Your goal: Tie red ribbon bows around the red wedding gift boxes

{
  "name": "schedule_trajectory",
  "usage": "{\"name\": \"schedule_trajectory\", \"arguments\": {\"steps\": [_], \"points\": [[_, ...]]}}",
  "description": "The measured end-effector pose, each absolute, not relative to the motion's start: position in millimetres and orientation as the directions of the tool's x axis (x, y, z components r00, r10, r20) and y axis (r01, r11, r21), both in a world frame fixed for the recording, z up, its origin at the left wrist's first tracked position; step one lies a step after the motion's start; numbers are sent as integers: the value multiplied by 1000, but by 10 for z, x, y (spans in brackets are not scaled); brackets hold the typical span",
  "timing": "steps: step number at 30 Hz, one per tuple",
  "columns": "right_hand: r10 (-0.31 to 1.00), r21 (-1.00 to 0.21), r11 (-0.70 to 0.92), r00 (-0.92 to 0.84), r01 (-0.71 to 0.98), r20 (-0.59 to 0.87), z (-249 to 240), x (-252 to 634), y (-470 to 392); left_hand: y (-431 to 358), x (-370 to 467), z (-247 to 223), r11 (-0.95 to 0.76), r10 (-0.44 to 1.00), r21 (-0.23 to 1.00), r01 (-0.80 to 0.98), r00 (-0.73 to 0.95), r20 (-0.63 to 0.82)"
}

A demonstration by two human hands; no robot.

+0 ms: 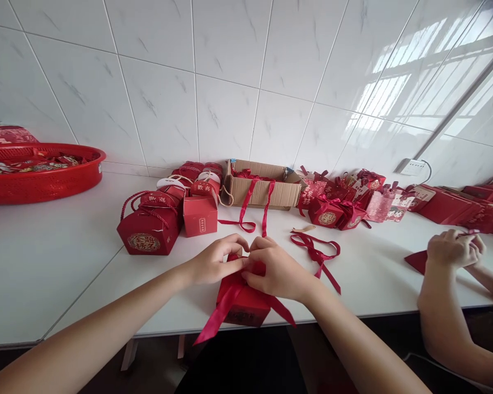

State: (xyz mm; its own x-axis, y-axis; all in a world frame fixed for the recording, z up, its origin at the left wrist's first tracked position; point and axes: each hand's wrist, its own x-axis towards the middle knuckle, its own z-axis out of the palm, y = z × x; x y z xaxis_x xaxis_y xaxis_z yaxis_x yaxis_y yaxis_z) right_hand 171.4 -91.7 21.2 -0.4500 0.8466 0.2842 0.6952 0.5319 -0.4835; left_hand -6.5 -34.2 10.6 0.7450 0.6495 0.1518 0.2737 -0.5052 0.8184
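To your left, cord-handled boxes [143,241] stand closed and look finished. Your left hand [217,260] bends its fingers in at the top of the red box [246,301], which sits at the near edge of the table [378,273]; what they pinch is hidden. A ribbon [219,316] crosses that box, tails loose, no completed bow showing, so tying seems only partway done. Your right hand [273,268] curls in narrowly; I can't make out its hold. Farther right, bow-tied boxes [325,213] look complete.
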Motion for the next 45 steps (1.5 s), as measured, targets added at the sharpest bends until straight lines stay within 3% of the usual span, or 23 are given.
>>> {"name": "schedule_trajectory", "arguments": {"steps": [3, 9, 17, 21, 29, 37, 41, 45], "points": [[848, -489, 530, -450, 693, 281, 199, 1708, -919, -300, -99, 118, -569, 636, 764, 304, 752, 175], [853, -527, 521, -432, 671, 293, 180, 1716, -929, -280, -123, 108, -563, 648, 771, 299, 738, 187], [940, -699, 336, -183, 631, 288, 174, 2059, -1046, -442, -84, 135, -459, 722, 839, 293, 673, 160], [953, -752, 289, -249, 592, 170, 83, 2178, -1088, -502, -55, 104, -422, 746, 851, 311, 653, 131], [928, -737, 373, -225, 564, 297, 11, 2023, -1044, -541, -43, 107, -380, 768, 885, 269, 625, 140], [979, -907, 180, -157, 381, 128, -24, 1998, -952, -520, -17, 10, -366, 757, 911, 191, 631, 172], [985, -925, 129, -151, 357, 80, -10, 2033, -899, -501, 10, -22, -370, 756, 913, 174, 627, 187], [979, -893, 187, -152, 409, 136, -18, 2058, -843, -495, 34, -7, -371, 750, 909, 187, 638, 175]]}}
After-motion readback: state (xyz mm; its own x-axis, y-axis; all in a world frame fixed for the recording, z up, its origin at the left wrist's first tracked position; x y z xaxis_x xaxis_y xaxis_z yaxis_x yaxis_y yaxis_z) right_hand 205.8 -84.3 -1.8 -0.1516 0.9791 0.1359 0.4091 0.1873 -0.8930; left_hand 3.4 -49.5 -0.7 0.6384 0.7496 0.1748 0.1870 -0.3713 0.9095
